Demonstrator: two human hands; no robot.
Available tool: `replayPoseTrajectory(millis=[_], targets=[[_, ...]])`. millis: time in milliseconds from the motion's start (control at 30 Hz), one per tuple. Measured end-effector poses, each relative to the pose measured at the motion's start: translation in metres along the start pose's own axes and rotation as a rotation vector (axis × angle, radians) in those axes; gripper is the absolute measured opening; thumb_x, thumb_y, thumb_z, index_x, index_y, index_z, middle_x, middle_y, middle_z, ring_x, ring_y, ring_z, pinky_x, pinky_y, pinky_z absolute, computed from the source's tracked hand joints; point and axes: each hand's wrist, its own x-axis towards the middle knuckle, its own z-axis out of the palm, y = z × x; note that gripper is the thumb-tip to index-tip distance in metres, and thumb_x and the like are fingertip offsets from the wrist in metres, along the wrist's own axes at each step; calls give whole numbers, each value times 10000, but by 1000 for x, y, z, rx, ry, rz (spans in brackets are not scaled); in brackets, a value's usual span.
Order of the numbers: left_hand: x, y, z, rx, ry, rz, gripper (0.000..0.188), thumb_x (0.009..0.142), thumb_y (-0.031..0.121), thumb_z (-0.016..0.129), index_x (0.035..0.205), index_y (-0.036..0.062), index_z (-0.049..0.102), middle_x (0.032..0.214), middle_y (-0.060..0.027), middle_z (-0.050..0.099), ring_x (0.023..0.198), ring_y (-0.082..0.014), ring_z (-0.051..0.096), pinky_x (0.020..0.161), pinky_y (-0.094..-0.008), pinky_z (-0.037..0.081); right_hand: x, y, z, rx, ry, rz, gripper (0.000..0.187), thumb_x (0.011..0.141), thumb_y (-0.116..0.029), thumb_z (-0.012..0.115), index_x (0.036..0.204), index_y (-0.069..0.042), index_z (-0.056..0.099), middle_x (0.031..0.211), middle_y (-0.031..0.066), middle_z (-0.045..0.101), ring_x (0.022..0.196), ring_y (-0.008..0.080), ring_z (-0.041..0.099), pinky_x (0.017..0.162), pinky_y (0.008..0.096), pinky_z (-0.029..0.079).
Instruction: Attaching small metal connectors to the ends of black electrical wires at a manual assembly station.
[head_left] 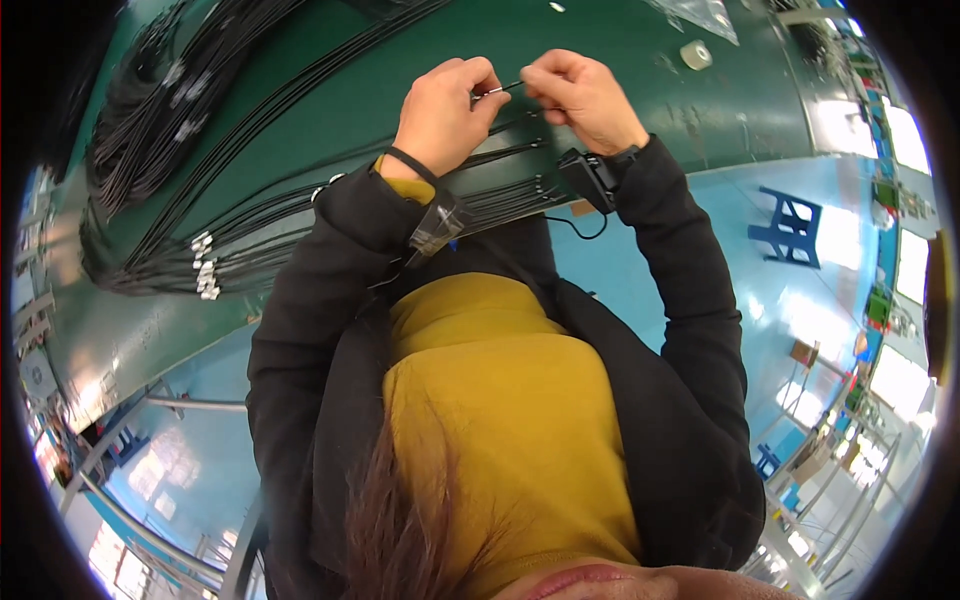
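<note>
A thin black cable (512,86) runs between my two hands above the green table. My left hand (443,112) is closed in a pinch on it, with a small shiny bit showing at the fingertips. On the other side, my right hand (585,100) has thumb and fingers closed at the cable's end; what exactly sits between those fingertips is partly hidden. Below the hands, a row of black cables (500,203) lies along the table's near side, their tips close to my right wrist. White connectors (206,266) are gathered on these cables farther left.
Thick bundles of black cable (150,130) cover the left part of the green table (640,120). Toward the far right lie a white roll (696,55) and a clear plastic bag (705,15). A blue stool (790,228) stands on the floor to the right.
</note>
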Motion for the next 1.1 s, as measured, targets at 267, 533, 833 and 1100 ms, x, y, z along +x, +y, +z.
replayPoseTrajectory(millis=[267, 533, 833, 1100], targets=[[-77, -80, -144, 477, -22, 39, 96, 757, 110, 716, 798, 65, 642, 747, -72, 589, 711, -247, 588, 626, -321, 471, 20, 26, -38, -208, 104, 69, 162, 906, -208, 618, 857, -58, 582, 726, -37, 490, 588, 32, 388, 485, 192, 306], [-148, -120, -254, 575, 16, -349, 112, 744, 83, 713, 844, 47, 679, 808, -104, 619, 760, -260, 604, 707, -340, 486, 32, 36, -40, -709, 172, -145, 181, 866, -174, 629, 782, -24, 571, 651, -13, 504, 593, 73, 439, 521, 247, 358], [-102, -120, -237, 718, -136, -136, 114, 799, 140, 651, 872, 53, 656, 819, -120, 581, 785, -324, 588, 692, -396, 494, -26, 14, -44, -929, -333, 26, 134, 843, -133, 598, 826, -1, 579, 661, 8, 534, 600, 99, 466, 559, 261, 386], [-59, -111, -177, 674, -237, -64, 59, 821, 122, 601, 849, 89, 562, 883, -102, 527, 879, -318, 560, 692, -412, 478, 11, 20, -60, 48, 17, 244, 194, 899, -127, 587, 1031, 15, 581, 800, 38, 591, 670, 100, 507, 583, 233, 428]])
